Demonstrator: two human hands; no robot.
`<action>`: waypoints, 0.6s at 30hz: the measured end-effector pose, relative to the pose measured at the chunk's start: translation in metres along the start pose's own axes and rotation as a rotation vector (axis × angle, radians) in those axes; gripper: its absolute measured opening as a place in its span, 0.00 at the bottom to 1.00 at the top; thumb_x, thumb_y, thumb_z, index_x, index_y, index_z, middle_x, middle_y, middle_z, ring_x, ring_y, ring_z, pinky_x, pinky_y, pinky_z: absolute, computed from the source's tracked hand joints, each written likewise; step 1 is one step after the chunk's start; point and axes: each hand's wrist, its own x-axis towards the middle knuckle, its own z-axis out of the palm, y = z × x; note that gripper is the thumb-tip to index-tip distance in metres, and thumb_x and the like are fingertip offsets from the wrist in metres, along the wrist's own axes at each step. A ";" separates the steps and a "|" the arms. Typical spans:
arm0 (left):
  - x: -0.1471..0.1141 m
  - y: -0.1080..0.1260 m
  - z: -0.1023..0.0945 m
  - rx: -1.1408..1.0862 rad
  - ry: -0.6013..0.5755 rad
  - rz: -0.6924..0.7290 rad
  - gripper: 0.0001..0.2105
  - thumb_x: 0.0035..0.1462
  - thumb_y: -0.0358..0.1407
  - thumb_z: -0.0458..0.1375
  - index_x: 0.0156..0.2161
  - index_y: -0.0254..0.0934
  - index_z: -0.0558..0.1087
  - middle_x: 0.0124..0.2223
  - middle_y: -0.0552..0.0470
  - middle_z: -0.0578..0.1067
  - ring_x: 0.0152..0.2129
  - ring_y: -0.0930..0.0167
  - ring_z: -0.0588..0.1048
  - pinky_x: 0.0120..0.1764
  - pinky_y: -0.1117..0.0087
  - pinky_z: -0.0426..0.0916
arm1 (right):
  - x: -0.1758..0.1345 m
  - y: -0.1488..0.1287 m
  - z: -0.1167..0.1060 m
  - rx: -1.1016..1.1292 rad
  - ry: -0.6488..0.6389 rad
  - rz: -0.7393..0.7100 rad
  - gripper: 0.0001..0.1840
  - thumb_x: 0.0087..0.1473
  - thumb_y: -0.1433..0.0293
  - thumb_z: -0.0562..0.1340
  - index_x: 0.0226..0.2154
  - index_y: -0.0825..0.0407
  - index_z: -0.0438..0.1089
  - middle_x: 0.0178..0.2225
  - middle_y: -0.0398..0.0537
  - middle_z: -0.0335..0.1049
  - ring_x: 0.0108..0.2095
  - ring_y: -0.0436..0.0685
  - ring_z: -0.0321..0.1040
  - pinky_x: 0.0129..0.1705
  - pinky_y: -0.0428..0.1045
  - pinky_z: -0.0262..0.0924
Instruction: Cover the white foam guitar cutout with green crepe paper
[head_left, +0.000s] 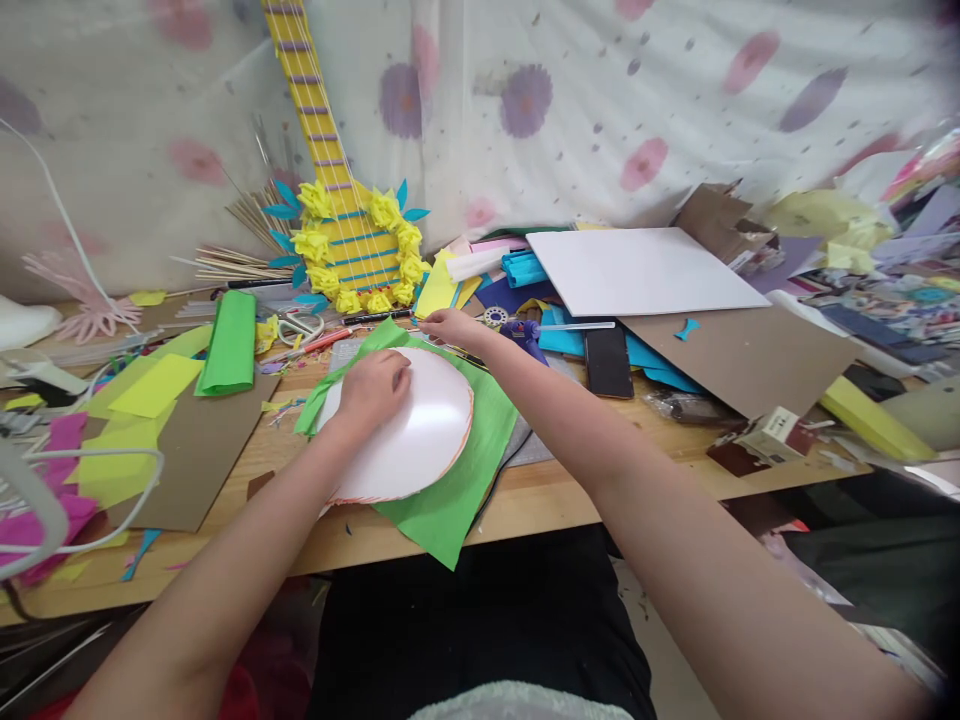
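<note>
A rounded white board point(427, 425) with a rough orange-brown edge lies on a sheet of green crepe paper point(480, 440), whose corner hangs over the table's front edge. My left hand point(377, 388) rests on the board with its fingers curled under; whether anything is in them is hidden. Beyond the board's far edge, my right hand point(450, 326) reaches in with its fingers close together, near the tip of a black pen point(379, 316). What it pinches, if anything, is too small to see. A purple glue gun point(525, 335) with a clear glue stick lies beside my right forearm.
A yellow paper guitar point(364, 250) with paper roses leans at the back. Left are rolled green crepe paper point(229, 342), scissors point(301, 328) and brown cardboard point(206, 450). Right are a phone point(608, 362), a large white board point(645, 268) and a cardboard sheet point(750, 360).
</note>
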 end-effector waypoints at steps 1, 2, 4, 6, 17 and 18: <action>-0.004 0.000 0.001 -0.007 -0.016 0.035 0.15 0.56 0.34 0.48 0.43 0.36 0.75 0.47 0.45 0.76 0.46 0.63 0.73 0.50 0.61 0.67 | 0.008 -0.004 0.004 0.006 -0.019 -0.003 0.12 0.57 0.66 0.57 0.36 0.58 0.73 0.34 0.49 0.73 0.30 0.47 0.65 0.31 0.41 0.56; -0.008 0.000 0.003 -0.017 -0.023 0.060 0.16 0.56 0.34 0.48 0.44 0.36 0.75 0.49 0.46 0.76 0.47 0.63 0.72 0.51 0.61 0.67 | 0.013 -0.008 0.008 -0.009 -0.036 -0.004 0.11 0.57 0.68 0.58 0.36 0.58 0.73 0.35 0.49 0.74 0.30 0.47 0.65 0.31 0.41 0.56; -0.013 0.000 0.006 -0.038 -0.023 0.090 0.18 0.57 0.33 0.47 0.48 0.36 0.74 0.53 0.46 0.74 0.50 0.65 0.71 0.53 0.62 0.66 | 0.019 -0.017 0.013 -0.111 -0.063 0.008 0.09 0.54 0.70 0.59 0.35 0.58 0.74 0.35 0.49 0.74 0.29 0.47 0.64 0.30 0.41 0.56; -0.015 0.000 0.008 -0.049 -0.027 0.105 0.19 0.58 0.33 0.47 0.50 0.36 0.73 0.55 0.45 0.72 0.53 0.66 0.69 0.56 0.62 0.64 | 0.021 -0.023 0.016 -0.224 -0.070 0.025 0.08 0.52 0.72 0.60 0.32 0.58 0.75 0.32 0.48 0.73 0.28 0.48 0.62 0.29 0.42 0.55; -0.012 0.001 0.016 -0.029 -0.051 0.089 0.18 0.58 0.33 0.48 0.50 0.39 0.73 0.56 0.49 0.72 0.53 0.67 0.70 0.55 0.64 0.66 | 0.020 -0.029 0.020 -0.513 0.089 -0.100 0.10 0.43 0.78 0.56 0.26 0.55 0.74 0.24 0.45 0.68 0.23 0.49 0.57 0.24 0.45 0.46; -0.013 0.001 0.016 -0.029 -0.049 0.086 0.18 0.58 0.33 0.48 0.50 0.40 0.73 0.56 0.49 0.72 0.53 0.67 0.70 0.55 0.64 0.66 | 0.017 -0.031 0.019 -0.549 0.094 -0.106 0.11 0.43 0.78 0.56 0.26 0.55 0.74 0.26 0.47 0.70 0.24 0.50 0.59 0.25 0.45 0.47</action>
